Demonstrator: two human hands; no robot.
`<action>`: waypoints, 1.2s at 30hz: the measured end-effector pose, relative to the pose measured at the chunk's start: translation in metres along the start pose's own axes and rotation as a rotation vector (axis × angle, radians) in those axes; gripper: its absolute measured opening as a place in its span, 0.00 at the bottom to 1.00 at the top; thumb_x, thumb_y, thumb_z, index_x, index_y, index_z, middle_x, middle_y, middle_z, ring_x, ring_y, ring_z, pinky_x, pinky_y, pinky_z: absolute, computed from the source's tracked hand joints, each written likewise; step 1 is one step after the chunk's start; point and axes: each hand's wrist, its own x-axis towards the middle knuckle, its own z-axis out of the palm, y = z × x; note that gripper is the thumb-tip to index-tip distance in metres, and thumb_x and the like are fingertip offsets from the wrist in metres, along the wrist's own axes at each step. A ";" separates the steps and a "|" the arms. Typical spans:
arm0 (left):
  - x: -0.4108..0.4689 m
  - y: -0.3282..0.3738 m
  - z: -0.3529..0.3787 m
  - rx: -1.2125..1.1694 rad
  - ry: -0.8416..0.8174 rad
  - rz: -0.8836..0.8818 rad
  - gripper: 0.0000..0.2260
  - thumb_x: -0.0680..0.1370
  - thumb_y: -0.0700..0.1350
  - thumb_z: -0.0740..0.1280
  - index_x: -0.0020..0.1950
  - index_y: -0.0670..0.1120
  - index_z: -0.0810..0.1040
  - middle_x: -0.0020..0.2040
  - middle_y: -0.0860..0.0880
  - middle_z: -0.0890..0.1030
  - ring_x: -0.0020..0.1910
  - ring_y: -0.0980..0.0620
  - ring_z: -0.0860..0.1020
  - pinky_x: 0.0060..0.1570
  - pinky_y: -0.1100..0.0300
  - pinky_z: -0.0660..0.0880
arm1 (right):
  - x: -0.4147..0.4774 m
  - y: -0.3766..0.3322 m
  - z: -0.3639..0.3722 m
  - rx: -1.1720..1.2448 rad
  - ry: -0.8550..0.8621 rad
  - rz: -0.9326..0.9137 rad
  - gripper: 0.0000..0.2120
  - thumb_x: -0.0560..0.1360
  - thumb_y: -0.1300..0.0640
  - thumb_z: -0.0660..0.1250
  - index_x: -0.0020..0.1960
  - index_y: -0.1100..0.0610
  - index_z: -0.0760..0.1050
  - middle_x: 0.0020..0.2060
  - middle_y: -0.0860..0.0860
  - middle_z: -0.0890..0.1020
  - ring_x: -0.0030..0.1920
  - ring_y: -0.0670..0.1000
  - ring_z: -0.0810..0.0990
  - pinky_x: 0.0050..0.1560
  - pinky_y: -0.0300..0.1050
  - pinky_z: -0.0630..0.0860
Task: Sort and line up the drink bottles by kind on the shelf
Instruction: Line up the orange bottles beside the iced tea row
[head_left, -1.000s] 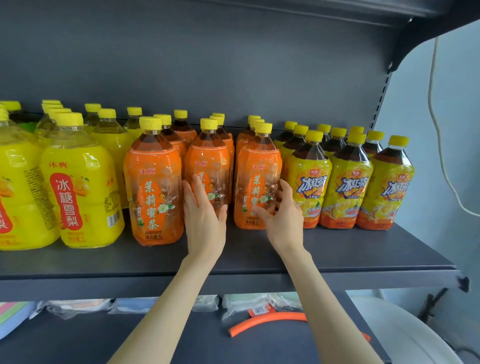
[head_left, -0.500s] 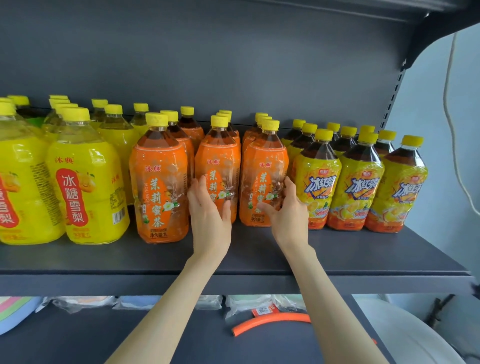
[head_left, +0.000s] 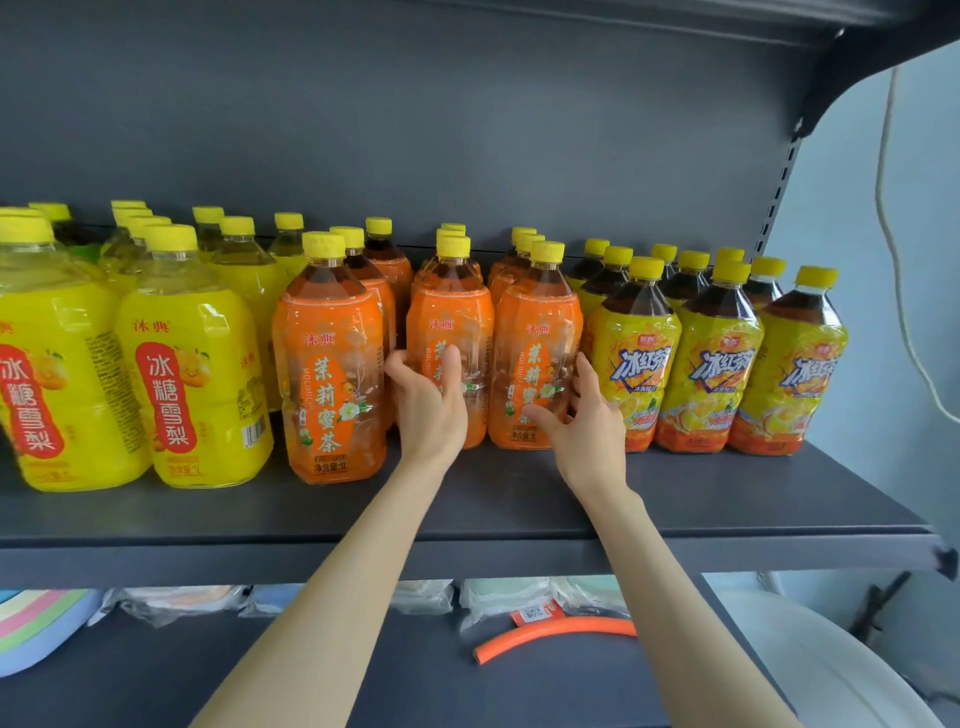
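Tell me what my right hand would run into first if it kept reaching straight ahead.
Likely the rightmost front orange tea bottle, which the right hand already cups; its fingers may also brush the yellow iced tea bottle beside it. Depth is unclear.

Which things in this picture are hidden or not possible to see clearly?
- Head view: rear bottles, hidden by front rows; only caps show.
- Leftmost yellow bottle, cut by the left edge.
- Middle orange bottle label, covered by left hand.
- Lower-shelf packets, under the shelf lip.

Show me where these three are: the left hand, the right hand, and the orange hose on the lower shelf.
left hand (head_left: 427, 410), head view, back of the hand
right hand (head_left: 587, 431), head view, back of the hand
orange hose (head_left: 550, 634), head view, middle of its curved length
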 end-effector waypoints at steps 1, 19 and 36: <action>0.004 0.001 -0.002 -0.036 -0.036 -0.026 0.31 0.78 0.61 0.57 0.72 0.44 0.53 0.68 0.43 0.69 0.65 0.43 0.71 0.63 0.50 0.70 | 0.000 0.000 0.001 0.006 0.002 0.000 0.41 0.72 0.51 0.74 0.77 0.56 0.55 0.65 0.55 0.77 0.59 0.56 0.79 0.59 0.50 0.75; 0.030 -0.002 -0.008 -0.224 -0.135 -0.146 0.36 0.69 0.61 0.71 0.71 0.49 0.63 0.67 0.49 0.72 0.65 0.47 0.71 0.59 0.53 0.70 | 0.003 0.008 0.002 0.062 0.001 0.001 0.42 0.70 0.49 0.75 0.77 0.52 0.57 0.68 0.54 0.74 0.64 0.56 0.76 0.63 0.57 0.75; 0.031 -0.007 -0.004 -0.227 -0.102 -0.104 0.38 0.68 0.61 0.72 0.73 0.49 0.61 0.68 0.49 0.71 0.66 0.47 0.71 0.61 0.51 0.70 | 0.003 0.006 0.002 0.078 0.009 -0.017 0.40 0.72 0.52 0.74 0.77 0.54 0.57 0.66 0.53 0.76 0.59 0.53 0.78 0.61 0.48 0.74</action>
